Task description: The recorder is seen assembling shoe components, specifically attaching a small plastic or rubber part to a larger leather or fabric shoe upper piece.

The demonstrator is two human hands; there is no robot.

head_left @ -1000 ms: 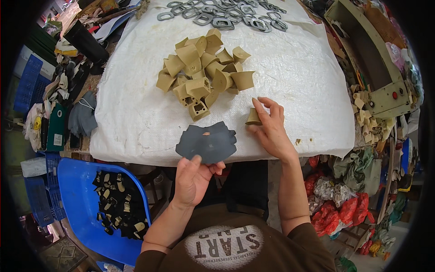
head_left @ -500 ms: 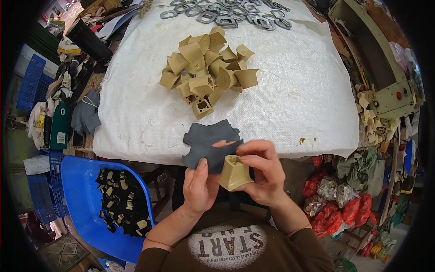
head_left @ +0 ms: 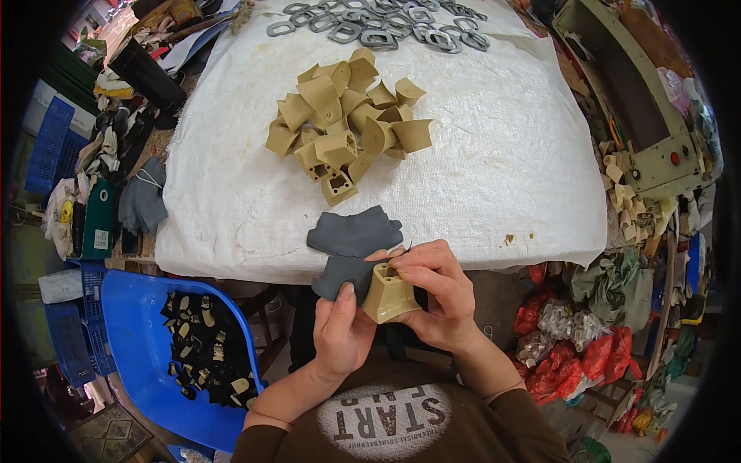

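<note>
My right hand [head_left: 441, 289] grips a tan shoe heel [head_left: 388, 295] with its hollow, holed end up. A dark grey leather piece [head_left: 343, 276] is pinched in my left hand [head_left: 340, 328], thumb on top, and its right part passes behind the heel. The leather lies against the heel's side. Just beyond, on the table edge, lies more grey leather [head_left: 356, 231] of the same kind. A heap of tan heels [head_left: 340, 116] stands further back on the white sheet.
A white woven sheet [head_left: 502, 154] covers the table. Many grey rings [head_left: 378, 38] lie at its far end. On the left stands a blue tub [head_left: 123, 309] holding black-covered heels [head_left: 204, 347]. Red bags [head_left: 552, 378] sit low on the right, below a beige machine [head_left: 665, 163].
Both hands have shifted slightly, and the heel has tilted a little and moved left against the leather. The leather in my left hand has turned and is more covered by the heel.
</note>
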